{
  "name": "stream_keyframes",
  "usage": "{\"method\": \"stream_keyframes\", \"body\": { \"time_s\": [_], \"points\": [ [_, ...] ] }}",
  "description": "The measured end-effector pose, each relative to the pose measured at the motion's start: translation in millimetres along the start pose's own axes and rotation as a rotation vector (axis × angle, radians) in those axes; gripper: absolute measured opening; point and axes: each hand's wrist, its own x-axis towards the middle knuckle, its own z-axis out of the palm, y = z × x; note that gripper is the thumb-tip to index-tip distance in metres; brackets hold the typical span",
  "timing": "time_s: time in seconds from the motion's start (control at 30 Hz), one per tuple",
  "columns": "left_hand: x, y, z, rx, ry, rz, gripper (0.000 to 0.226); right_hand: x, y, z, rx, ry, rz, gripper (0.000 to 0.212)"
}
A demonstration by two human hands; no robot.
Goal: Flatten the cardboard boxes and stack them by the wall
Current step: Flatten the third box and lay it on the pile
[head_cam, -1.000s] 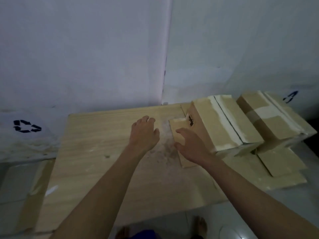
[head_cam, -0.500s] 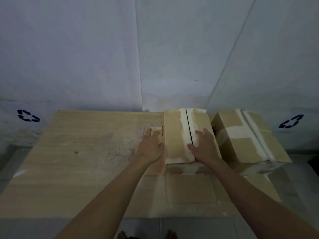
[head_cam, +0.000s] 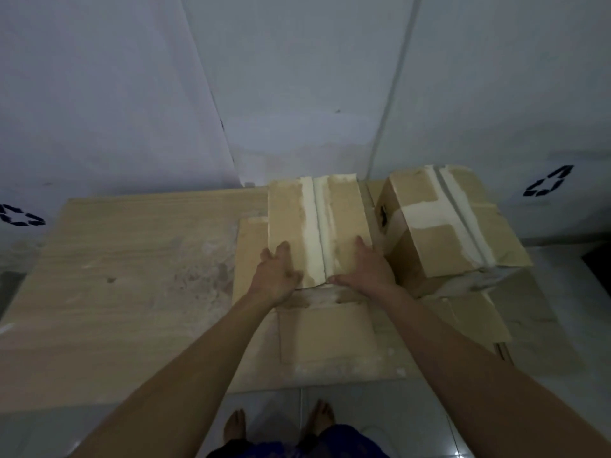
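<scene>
Both hands were on the near cardboard box (head_cam: 317, 226), which stood upright on flattened cardboard sheets (head_cam: 325, 335) on the wooden bench (head_cam: 132, 276), close to the wall (head_cam: 297, 94). The left hand (head_cam: 276, 276) lay on the box's near left corner, fingers spread over the top panel and its left edge. The right hand (head_cam: 370, 271) lay flat on the right half of the top, fingers extended toward the wall, thumb at the near edge beside the centre seam. Neither hand's grip closed round anything; both rested open on the panel. The box's top flaps were shut, with pale tape residue (head_cam: 315, 233) along the seam. A second cardboard box (head_cam: 443, 226), also unflattened and carrying pale tape strips, stood just to the right, tilted, and appeared to touch the first. Recycling symbols (head_cam: 549, 186) were printed on the white sheeting at either side. Bare feet (head_cam: 322, 421) stood on the tiled floor (head_cam: 413, 421) below.
</scene>
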Motion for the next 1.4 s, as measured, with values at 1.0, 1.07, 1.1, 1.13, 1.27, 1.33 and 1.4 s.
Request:
{"method": "stream_keyframes", "body": {
  "time_s": [1.0, 1.07, 1.1, 1.13, 1.27, 1.33, 1.4],
  "points": [
    [-31, -167, -91, 0.122, 0.107, -0.195, 0.084, -52, -189, 131, -0.147, 0.077, -0.060, 0.126],
    [-31, -170, -88, 0.117, 0.126, -0.182, 0.083, -50, -193, 137, -0.159, 0.106, -0.043, 0.127],
    [-30, -171, -87, 0.113, 0.132, -0.175, 0.082, -49, -195, 139, -0.167, 0.125, -0.038, 0.126],
    [-29, -171, -86, 0.108, 0.136, -0.169, 0.081, -49, -196, 141, -0.178, 0.146, -0.035, 0.124],
    [-28, -170, -85, 0.082, 0.129, -0.165, 0.082, -52, -204, 136, -0.254, 0.171, -0.094, 0.110],
    [-28, -169, -85, 0.091, 0.124, -0.170, 0.085, -60, -212, 128, -0.242, 0.236, -0.237, 0.093],
    [-27, -167, -85, 0.114, 0.127, -0.179, 0.089, -67, -216, 117, -0.200, 0.373, -0.417, 0.072]
  ]
}}
